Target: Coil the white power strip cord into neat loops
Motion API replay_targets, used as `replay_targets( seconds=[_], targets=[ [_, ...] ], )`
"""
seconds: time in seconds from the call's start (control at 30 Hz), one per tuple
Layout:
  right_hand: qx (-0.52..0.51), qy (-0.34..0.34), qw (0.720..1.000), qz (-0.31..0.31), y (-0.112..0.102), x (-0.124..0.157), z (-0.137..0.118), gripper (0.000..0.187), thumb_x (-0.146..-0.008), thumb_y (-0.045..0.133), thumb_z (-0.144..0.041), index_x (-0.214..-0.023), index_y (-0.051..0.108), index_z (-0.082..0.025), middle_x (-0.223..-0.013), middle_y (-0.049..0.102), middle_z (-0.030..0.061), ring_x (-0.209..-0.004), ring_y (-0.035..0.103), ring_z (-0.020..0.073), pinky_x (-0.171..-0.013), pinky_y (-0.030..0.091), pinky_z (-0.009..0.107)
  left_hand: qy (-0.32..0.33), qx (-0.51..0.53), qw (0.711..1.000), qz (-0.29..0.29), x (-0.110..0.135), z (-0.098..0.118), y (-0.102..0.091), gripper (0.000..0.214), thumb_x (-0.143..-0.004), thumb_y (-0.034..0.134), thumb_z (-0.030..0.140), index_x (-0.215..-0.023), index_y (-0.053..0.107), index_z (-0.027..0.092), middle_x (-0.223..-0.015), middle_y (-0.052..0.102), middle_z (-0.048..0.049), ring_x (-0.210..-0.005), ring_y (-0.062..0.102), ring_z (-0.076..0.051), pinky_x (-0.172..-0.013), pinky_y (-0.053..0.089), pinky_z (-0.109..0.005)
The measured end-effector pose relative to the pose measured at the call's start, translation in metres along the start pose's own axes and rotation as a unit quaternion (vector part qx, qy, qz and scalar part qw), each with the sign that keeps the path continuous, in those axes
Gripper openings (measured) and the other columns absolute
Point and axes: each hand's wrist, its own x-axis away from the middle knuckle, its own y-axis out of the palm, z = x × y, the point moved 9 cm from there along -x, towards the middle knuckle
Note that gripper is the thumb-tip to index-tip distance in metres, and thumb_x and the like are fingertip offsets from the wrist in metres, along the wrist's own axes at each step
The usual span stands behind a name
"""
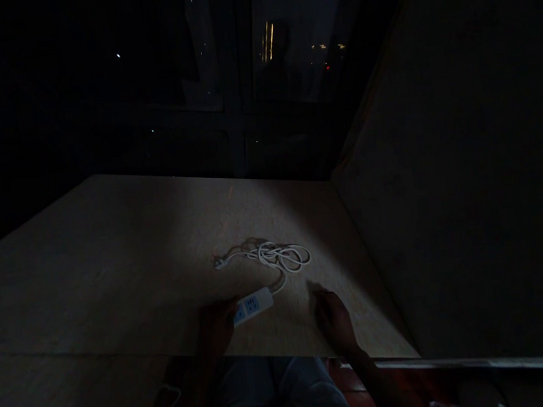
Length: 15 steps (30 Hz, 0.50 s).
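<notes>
My left hand (217,327) is closed around the left end of a white power strip (263,298) with blue socket panels. The strip is tilted, its right end higher in the picture. From that end a white cord (282,281) runs up into a loose tangle of loops on the pale table (156,246). The cord's plug (220,262) lies to the left of the loops. Right of the strip, apart from it, my right hand (335,319) rests low over the table with its fingers curled in. Nothing shows in it, though the light is dim.
A dark wall (469,169) borders the table on the right. Behind the table stands a dark window (231,101) with small lights showing in it. The table's front edge runs just above my legs (278,391). A reddish surface (364,399) shows below it at right.
</notes>
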Motion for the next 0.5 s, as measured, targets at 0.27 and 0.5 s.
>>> replay_targets(
  seconds=[0.27,0.5],
  targets=[
    [0.002,-0.011,1.000,0.002,-0.001,0.002,-0.002,0.030,-0.092,0.049,-0.026,-0.117,0.062,-0.016,-0.110,0.066,0.0125,-0.101,0.063,0.0253,-0.088,0.053,0.042,0.000,0.007,1.000,0.030,0.002,-0.008,-0.002,0.037,-0.091,0.044,0.018,-0.113,0.073,0.026,-0.115,0.071,-0.0069,-0.106,0.065,-0.026,-0.101,0.037,-0.047],
    [0.002,0.000,1.000,-0.003,0.002,0.002,0.002,0.030,-0.093,0.048,-0.028,-0.117,0.062,-0.016,-0.112,0.065,0.0129,-0.103,0.062,0.0258,-0.089,0.052,0.043,-0.015,-0.016,0.999,0.029,0.004,-0.009,-0.012,0.035,-0.090,0.046,0.017,-0.110,0.074,0.026,-0.111,0.073,-0.0072,-0.105,0.065,-0.026,-0.098,0.038,-0.047]
  ],
)
